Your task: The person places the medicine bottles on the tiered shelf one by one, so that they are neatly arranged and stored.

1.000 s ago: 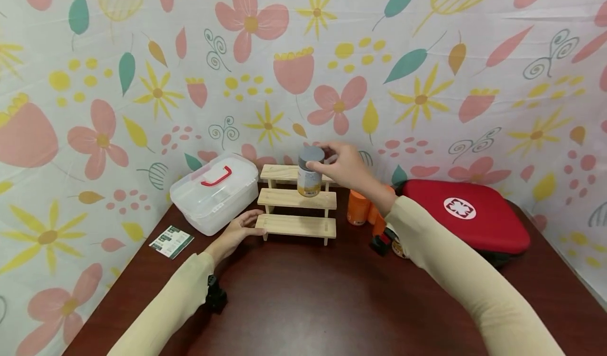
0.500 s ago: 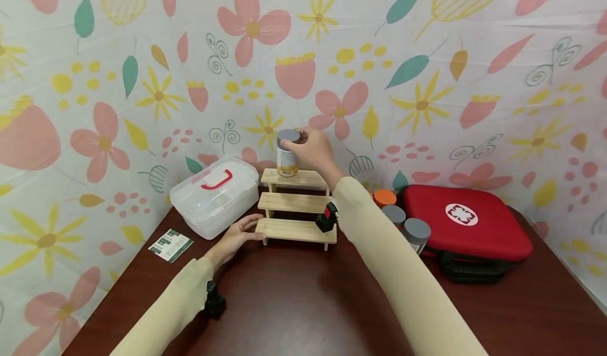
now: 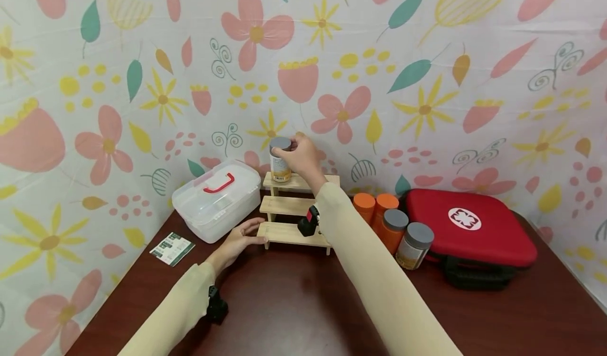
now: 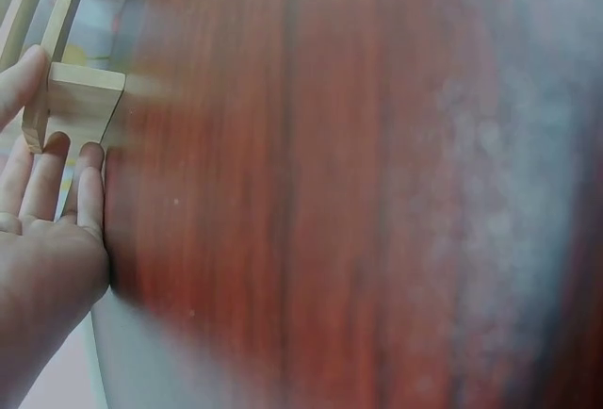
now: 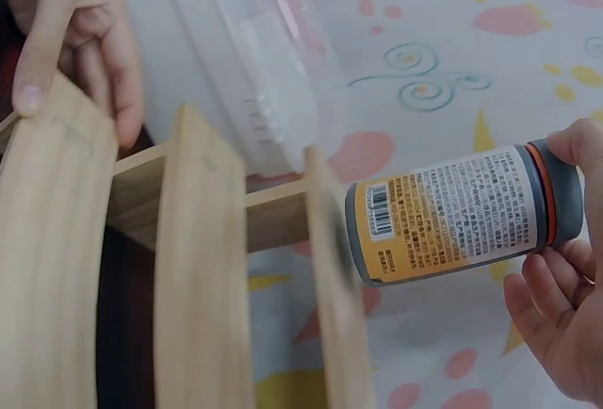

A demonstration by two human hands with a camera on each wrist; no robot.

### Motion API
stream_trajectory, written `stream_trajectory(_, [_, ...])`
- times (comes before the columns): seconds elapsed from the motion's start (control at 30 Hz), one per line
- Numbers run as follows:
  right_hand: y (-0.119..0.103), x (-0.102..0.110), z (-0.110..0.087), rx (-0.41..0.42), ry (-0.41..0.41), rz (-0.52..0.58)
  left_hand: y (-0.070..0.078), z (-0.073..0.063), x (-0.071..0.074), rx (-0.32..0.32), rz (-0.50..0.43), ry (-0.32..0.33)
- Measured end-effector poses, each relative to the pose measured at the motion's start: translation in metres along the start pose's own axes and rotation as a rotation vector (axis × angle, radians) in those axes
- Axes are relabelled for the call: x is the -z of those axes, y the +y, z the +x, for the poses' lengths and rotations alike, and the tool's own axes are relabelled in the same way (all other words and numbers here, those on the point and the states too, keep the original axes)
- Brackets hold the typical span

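My right hand (image 3: 303, 157) pinches the grey cap of a supplement bottle (image 3: 281, 167) with a white and yellow label. The bottle stands upright at the left end of the top step of a three-step wooden shelf (image 3: 288, 206). In the right wrist view the bottle (image 5: 448, 216) has its base against or very near the top board; I cannot tell whether it bears weight. My left hand (image 3: 237, 244) holds the left end of the lowest step. From the left wrist view, the thumb lies on one side of the board (image 4: 66, 32) and the fingers on the other.
Left of the shelf stands a clear plastic box (image 3: 215, 200) with a red handle. A green-and-white card (image 3: 172, 249) lies before it. To the right are orange-capped bottles (image 3: 364, 202), grey-capped bottles (image 3: 413, 245) and a red first-aid case (image 3: 469, 229).
My right hand has carried the bottle leftward, from in front of the shelf's right half to the top step's left end, then lowered it slightly. The left hand stays at the lowest step.
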State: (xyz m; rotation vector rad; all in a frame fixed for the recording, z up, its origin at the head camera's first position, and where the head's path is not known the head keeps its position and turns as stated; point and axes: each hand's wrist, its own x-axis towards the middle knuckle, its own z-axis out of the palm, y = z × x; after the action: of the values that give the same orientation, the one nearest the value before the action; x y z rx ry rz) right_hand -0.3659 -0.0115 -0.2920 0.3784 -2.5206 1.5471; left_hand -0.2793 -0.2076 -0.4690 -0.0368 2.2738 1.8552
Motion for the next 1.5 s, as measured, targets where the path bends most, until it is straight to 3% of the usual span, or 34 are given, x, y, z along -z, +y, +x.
stream_trajectory(0.4, [0.001,-0.005,-0.003,-0.058,-0.033,-0.106,-0.004,0.0,0.0,-0.011,0.012,0.008])
stream_trajectory(1.0, [0.01,-0.01,0.0,-0.038,-0.009,-0.034,-0.007,0.001,-0.003,-0.058,-0.04,0.017])
stream_trajectory(1.23, [0.011,0.003,-0.004,-0.01,-0.078,0.027,-0.008,0.001,-0.006,-0.057,-0.029,0.025])
stream_trajectory(1.5, [0.007,0.024,-0.007,0.045,-0.047,0.026,-0.006,-0.002,-0.005,-0.045,-0.033,0.033])
